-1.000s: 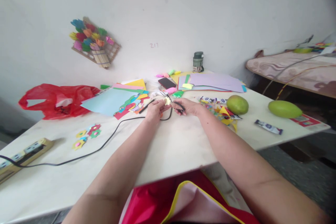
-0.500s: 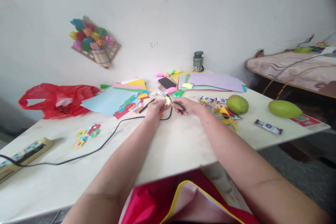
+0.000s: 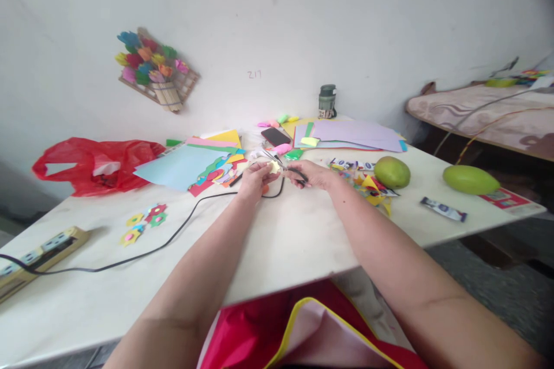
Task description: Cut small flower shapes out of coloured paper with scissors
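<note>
1. The white worktop (image 3: 303, 242) spans the view.
2. Near its far left edge lies a red plastic bag (image 3: 97, 167).
3. Toward the far right edge, a lavender paper sheet (image 3: 357, 132) tops a spread of coloured sheets.
4. A power strip (image 3: 43, 256) sits by the left edge.
5. The left hand (image 3: 255, 180) pinches a small piece, fingers close together.
6. The right hand (image 3: 314, 176) has its fingers around the scissors' handles.
7. Two green mangoes (image 3: 470, 179) rest toward the right corner.
8. The scissors (image 3: 299, 173) point away, blades at the yellow piece, beyond the worktop's centre.
9. The pale yellow paper piece (image 3: 275, 167) is between both hands.
</note>
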`<move>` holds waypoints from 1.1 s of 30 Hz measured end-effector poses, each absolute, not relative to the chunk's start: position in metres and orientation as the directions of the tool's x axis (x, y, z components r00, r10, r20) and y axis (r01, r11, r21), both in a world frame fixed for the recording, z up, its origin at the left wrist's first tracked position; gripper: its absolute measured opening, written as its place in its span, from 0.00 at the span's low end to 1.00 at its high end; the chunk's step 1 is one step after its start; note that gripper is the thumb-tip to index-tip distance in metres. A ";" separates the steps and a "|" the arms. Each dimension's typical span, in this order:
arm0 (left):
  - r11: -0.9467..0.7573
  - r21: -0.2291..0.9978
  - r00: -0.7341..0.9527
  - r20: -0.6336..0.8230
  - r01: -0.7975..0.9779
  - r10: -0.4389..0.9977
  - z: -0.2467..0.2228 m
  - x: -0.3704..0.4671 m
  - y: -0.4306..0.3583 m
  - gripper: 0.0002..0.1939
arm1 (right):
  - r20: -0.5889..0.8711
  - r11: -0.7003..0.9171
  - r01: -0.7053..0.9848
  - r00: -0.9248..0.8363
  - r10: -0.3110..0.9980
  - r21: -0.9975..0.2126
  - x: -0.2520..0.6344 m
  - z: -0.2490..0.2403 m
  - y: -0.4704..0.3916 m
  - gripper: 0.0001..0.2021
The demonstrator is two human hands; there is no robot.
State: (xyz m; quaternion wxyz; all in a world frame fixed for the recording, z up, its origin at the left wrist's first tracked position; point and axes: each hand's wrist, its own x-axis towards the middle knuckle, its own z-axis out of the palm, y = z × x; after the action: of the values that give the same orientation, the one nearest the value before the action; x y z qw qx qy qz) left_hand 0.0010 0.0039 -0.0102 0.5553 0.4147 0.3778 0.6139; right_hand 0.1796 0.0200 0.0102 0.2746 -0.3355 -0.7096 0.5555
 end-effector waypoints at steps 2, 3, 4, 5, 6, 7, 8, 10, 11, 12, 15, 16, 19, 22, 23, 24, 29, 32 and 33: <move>-0.109 0.927 -0.026 0.107 -0.359 0.994 -0.010 0.000 0.004 0.15 | 0.032 0.185 0.191 -0.608 0.793 -0.964 0.181 0.009 0.021 0.14; -0.114 0.928 -0.017 0.115 -0.354 0.993 -0.010 0.001 0.003 0.16 | 0.041 0.197 0.199 -0.595 0.803 -0.960 0.181 0.009 0.022 0.13; -0.117 0.930 -0.007 0.123 -0.349 0.992 -0.009 0.001 0.003 0.16 | 0.051 0.204 0.203 -0.578 0.814 -0.958 0.181 0.009 0.022 0.13; -0.120 0.932 0.004 0.129 -0.343 0.992 -0.009 0.002 0.002 0.16 | 0.062 0.206 0.199 -0.558 0.828 -0.958 0.181 0.009 0.022 0.13; -0.120 0.935 0.016 0.132 -0.335 0.991 -0.008 0.002 0.002 0.17 | 0.073 0.200 0.185 -0.532 0.843 -0.962 0.181 0.010 0.022 0.14; -0.118 0.939 0.028 0.134 -0.322 0.991 -0.008 0.003 0.001 0.17 | 0.084 0.189 0.162 -0.504 0.859 -0.968 0.181 0.011 0.022 0.16; -0.114 0.945 0.037 0.132 -0.305 0.991 -0.008 0.004 0.001 0.17 | 0.097 0.179 0.130 -0.475 0.875 -0.975 0.180 0.011 0.021 0.17; -0.104 0.959 0.057 0.123 -0.262 0.991 -0.009 0.006 0.002 0.18 | 0.124 0.166 0.063 -0.425 0.897 -0.984 0.179 0.012 0.021 0.17; -0.097 0.966 0.068 0.117 -0.240 0.991 -0.010 0.006 0.002 0.18 | 0.136 0.164 0.033 -0.409 0.902 -0.986 0.178 0.012 0.021 0.17; -0.092 0.971 0.078 0.112 -0.221 0.991 -0.010 0.007 0.002 0.18 | 0.144 0.161 0.010 -0.399 0.906 -0.987 0.177 0.011 0.022 0.17; -0.079 0.978 0.114 0.102 -0.193 0.988 -0.011 0.008 0.002 0.18 | 0.147 0.154 -0.012 -0.384 0.912 -0.988 0.175 0.009 0.024 0.16; -0.073 0.978 0.126 0.099 -0.195 0.987 -0.011 0.009 0.002 0.19 | 0.147 0.155 -0.010 -0.378 0.914 -0.988 0.175 0.009 0.024 0.16; -0.044 0.974 0.153 0.079 -0.223 0.985 -0.011 0.009 0.001 0.20 | 0.159 0.168 -0.006 -0.349 0.923 -0.986 0.174 0.010 0.024 0.17; 0.008 0.970 0.174 0.035 -0.242 0.984 -0.012 0.008 0.001 0.19 | 0.184 0.188 -0.020 -0.325 0.927 -0.982 0.173 0.011 0.022 0.18; 0.025 0.970 0.171 0.017 -0.243 0.985 -0.012 0.007 0.001 0.18 | 0.191 0.194 -0.024 -0.322 0.927 -0.981 0.172 0.011 0.022 0.18; 0.037 0.968 0.162 0.003 -0.247 0.987 -0.012 0.007 0.002 0.16 | 0.198 0.200 -0.027 -0.319 0.927 -0.979 0.172 0.011 0.023 0.18; 0.033 0.944 0.123 0.008 -0.328 0.992 -0.011 0.005 0.002 0.16 | 0.202 0.209 -0.015 -0.326 0.923 -0.978 0.176 0.009 0.026 0.18; 0.029 0.942 0.120 0.012 -0.336 0.993 -0.010 0.004 0.002 0.16 | 0.149 0.174 0.036 -0.364 0.919 -0.984 0.183 0.010 0.028 0.17; 0.025 0.942 0.115 0.015 -0.336 0.993 -0.009 0.004 0.002 0.16 | 0.123 0.158 0.060 -0.385 0.915 -0.986 0.186 0.011 0.028 0.17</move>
State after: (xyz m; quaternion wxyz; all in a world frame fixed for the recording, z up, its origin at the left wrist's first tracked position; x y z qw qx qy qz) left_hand 0.0043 0.0016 -0.0090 0.6075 0.4340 0.3788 0.5469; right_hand 0.1859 0.0281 0.0107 0.4054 -0.3782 -0.6439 0.5272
